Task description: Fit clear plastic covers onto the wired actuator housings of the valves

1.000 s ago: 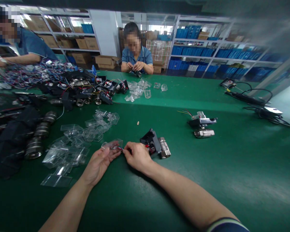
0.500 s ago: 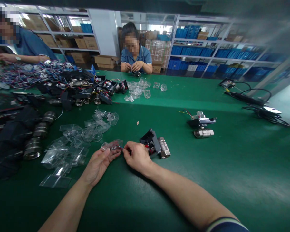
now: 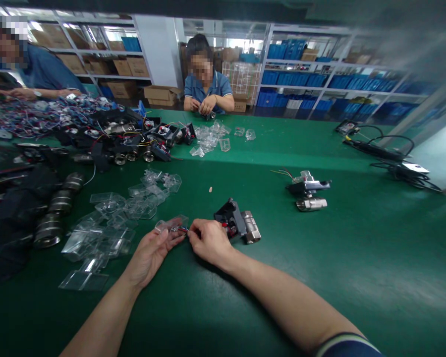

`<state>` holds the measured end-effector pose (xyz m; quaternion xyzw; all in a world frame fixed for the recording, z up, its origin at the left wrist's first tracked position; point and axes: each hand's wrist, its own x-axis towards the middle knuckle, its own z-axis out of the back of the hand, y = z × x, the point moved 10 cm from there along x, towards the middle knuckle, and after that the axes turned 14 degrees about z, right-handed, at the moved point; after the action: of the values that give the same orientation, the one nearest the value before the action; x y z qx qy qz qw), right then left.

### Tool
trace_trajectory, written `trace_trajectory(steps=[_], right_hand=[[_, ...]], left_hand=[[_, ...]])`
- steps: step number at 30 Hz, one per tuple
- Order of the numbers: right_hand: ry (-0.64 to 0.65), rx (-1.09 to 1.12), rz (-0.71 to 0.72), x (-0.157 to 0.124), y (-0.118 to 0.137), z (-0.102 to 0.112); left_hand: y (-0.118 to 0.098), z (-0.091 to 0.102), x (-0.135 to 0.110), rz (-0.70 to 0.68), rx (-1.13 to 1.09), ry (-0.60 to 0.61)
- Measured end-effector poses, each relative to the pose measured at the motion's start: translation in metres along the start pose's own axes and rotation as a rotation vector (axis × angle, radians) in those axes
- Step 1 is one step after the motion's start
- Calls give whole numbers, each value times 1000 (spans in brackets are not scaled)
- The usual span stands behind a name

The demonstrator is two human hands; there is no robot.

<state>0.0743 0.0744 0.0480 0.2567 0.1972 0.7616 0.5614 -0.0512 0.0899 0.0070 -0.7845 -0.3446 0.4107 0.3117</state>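
Note:
My left hand holds a clear plastic cover between thumb and fingers, low on the green table. My right hand pinches thin red and blue wires right at the edge of that cover. Just behind my right hand lies a black motor housing joined to a silver metal valve, and the wires run toward it. Both hands are closed on what they hold and touch each other at the fingertips.
Several clear plastic covers lie to the left. Black and metal valve parts pile at the far left. Another valve assembly lies to the right. Two other people work across the table. Cables lie at the far right.
My hands have stayed almost still on the cover and wires. The view has shifted slightly. The person at the far left has moved an arm.

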Motion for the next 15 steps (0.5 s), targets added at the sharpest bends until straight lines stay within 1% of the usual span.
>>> trace_trajectory(steps=[10,15], right_hand=[[-21,-53,55,0,4,1],[-41,-22,75,0,5,2]], left_hand=[[2,1,1,19,9,-6],[4,1,2,30,10,8]])
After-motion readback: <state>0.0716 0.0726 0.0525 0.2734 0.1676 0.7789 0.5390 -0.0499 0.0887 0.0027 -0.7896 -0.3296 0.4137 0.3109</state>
